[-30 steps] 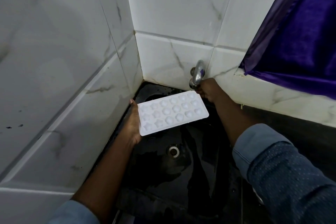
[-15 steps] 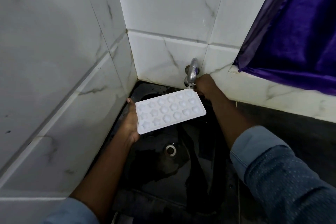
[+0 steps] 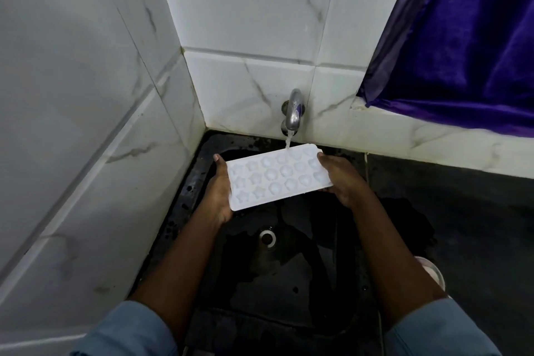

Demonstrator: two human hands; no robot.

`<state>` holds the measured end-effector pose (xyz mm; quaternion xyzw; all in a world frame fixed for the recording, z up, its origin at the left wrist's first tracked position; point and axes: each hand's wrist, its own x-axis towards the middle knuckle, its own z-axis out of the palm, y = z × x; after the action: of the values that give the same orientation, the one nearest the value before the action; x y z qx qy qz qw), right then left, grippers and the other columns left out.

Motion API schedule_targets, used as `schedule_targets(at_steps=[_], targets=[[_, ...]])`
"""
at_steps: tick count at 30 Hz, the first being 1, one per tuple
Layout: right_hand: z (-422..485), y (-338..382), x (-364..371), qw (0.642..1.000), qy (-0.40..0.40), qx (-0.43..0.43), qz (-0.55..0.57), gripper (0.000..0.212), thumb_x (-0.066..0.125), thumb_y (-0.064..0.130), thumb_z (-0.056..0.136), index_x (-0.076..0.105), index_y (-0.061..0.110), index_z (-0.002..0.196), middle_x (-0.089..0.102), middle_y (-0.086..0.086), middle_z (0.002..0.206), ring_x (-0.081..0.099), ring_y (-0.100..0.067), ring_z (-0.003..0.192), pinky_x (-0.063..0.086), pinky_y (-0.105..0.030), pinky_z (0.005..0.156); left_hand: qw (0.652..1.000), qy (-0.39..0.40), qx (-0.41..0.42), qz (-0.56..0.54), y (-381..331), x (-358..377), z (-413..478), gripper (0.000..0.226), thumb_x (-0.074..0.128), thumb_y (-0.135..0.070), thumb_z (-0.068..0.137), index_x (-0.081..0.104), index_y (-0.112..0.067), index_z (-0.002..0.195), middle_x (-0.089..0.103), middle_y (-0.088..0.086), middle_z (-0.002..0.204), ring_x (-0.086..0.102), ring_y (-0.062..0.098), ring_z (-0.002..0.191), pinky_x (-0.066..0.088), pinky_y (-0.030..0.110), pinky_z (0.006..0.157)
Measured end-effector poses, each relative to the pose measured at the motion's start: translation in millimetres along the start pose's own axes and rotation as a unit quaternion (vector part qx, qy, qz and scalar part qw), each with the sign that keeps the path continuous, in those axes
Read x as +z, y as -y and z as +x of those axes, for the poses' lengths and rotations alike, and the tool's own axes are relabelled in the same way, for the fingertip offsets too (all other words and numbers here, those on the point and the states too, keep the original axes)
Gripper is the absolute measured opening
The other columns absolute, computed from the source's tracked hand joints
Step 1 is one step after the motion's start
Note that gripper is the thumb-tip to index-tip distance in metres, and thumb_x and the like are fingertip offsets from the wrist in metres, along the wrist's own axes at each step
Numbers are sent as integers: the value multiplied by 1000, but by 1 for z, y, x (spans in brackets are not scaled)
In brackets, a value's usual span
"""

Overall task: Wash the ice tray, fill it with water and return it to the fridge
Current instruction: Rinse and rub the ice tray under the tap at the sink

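A white ice tray (image 3: pixel 277 178) with star and round moulds is held level over the black sink (image 3: pixel 289 283). My left hand (image 3: pixel 218 191) grips its left end and my right hand (image 3: pixel 342 179) grips its right end. A chrome tap (image 3: pixel 293 110) juts from the tiled back wall just above the tray. A thin stream of water (image 3: pixel 288 141) falls from it onto the tray's far edge.
White marble-look tiles close in the sink on the left and behind. A purple curtain (image 3: pixel 462 46) hangs at the upper right above a tiled ledge. The drain hole (image 3: pixel 267 237) lies below the tray. Dark countertop (image 3: pixel 462 225) runs to the right.
My right hand has left the tap and taken hold of the tray's right end. Water now runs from the tap. The tray sits lower and closer under the spout.
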<state>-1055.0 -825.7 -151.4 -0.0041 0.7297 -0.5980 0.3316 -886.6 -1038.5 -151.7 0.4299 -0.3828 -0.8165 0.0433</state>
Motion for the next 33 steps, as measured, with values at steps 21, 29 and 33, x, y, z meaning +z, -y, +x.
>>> schedule_targets(at_steps=[21,29,33], targets=[[1,-7,-70,973,-221,-67,3,23,56,27,109,72,12,111,72,6,96,66,-11,80,49,-11,53,993,116,-4,-18,5,59,-1,40,39,-27,108,68,-13,132,72,15,134,72,30,102,55,54,99],[3,-14,-60,979,-196,-54,28,26,57,21,105,75,13,88,75,6,94,69,-11,76,53,-18,61,994,106,13,-38,8,42,-4,41,37,-26,108,67,-12,134,74,15,124,73,31,103,57,50,91],[4,-11,-35,985,-161,-59,20,20,55,22,106,73,14,101,76,4,95,73,-10,68,53,-24,65,993,82,24,-80,1,14,-6,37,43,-24,104,69,-10,126,76,16,122,73,33,103,59,49,90]])
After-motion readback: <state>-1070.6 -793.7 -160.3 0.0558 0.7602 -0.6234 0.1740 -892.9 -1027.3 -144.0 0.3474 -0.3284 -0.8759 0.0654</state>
